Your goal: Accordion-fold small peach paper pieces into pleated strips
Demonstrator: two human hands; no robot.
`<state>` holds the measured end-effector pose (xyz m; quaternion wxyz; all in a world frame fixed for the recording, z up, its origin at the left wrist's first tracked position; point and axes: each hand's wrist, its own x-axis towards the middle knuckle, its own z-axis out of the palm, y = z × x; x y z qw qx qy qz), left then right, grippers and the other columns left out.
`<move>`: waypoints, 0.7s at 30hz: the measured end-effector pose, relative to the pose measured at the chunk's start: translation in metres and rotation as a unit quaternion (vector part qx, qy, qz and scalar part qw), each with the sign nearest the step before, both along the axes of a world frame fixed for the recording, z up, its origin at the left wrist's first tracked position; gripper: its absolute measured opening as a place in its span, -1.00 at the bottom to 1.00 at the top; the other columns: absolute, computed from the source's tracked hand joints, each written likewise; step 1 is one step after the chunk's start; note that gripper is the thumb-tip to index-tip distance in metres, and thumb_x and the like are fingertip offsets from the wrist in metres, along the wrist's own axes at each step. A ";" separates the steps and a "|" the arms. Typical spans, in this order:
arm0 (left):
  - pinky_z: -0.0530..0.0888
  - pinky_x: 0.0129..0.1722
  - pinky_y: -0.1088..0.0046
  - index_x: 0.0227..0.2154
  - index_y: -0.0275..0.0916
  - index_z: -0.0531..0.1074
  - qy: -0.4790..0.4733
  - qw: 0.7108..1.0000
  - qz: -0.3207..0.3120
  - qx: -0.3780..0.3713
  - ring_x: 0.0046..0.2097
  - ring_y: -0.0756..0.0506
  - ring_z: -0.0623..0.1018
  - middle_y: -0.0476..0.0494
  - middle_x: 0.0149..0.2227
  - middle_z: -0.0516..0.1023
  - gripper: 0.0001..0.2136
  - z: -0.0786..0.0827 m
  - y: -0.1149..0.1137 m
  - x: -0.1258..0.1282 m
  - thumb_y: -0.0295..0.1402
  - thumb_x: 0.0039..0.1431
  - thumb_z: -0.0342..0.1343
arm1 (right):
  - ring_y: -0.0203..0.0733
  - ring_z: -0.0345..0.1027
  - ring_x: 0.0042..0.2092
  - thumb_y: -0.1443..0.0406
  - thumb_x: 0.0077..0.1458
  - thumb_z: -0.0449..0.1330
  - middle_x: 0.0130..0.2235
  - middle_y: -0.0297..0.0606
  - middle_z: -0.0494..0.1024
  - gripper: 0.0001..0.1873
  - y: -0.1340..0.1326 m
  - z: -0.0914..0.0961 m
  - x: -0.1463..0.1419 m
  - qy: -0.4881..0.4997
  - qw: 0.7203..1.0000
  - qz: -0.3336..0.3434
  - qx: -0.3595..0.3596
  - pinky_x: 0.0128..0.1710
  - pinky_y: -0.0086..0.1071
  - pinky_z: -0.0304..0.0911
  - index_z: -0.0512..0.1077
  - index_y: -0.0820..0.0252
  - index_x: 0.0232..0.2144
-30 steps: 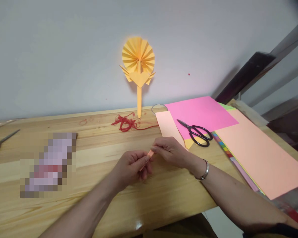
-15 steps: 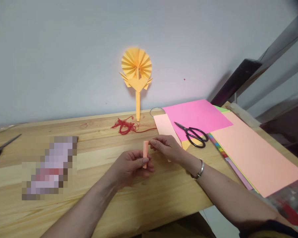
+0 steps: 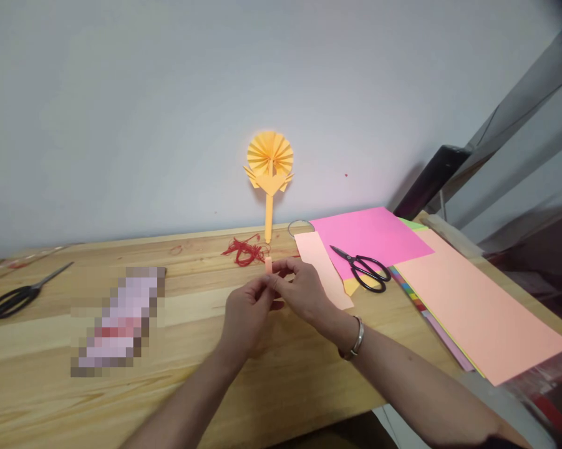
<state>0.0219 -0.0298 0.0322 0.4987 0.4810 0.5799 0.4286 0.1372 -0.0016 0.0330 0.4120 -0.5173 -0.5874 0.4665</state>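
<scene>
Both hands meet over the middle of the table around a small folded strip of peach paper point(image 3: 268, 266). My left hand point(image 3: 249, 310) is closed on its lower part, which the fingers hide. My right hand point(image 3: 302, 288) pinches the strip from the other side, thumb against the left fingertips. Only the strip's upper end shows above the fingers. Just beyond lies a tangle of red string point(image 3: 247, 251). A yellow pleated paper fan point(image 3: 270, 184) with a rolled handle leans upright against the wall behind it.
Black-handled scissors point(image 3: 367, 268) lie on a pink sheet point(image 3: 374, 237), right of my hands. Nearby are a peach paper piece point(image 3: 320, 265) and a large peach sheet point(image 3: 481, 305) on a stack. Left are other scissors point(image 3: 21, 296) and a blurred-out object point(image 3: 126, 318).
My right hand has moved down and left onto the strip, meeting my left hand. Fingers now cover more of the strip. The camera view has shifted, bringing the left scissors fully into sight.
</scene>
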 end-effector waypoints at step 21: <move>0.48 -0.33 0.51 -0.30 -0.28 0.54 -0.158 0.982 -0.072 -0.076 -0.32 -0.06 0.55 -0.11 -0.34 0.61 -0.71 -0.031 0.011 -0.014 -0.23 -0.09 0.27 | -0.35 0.23 -0.45 0.23 -0.07 0.21 -0.51 -0.38 0.40 -0.82 0.009 -0.022 0.007 0.136 0.990 0.034 -0.035 -0.44 -0.48 0.18 0.43 0.26 -0.53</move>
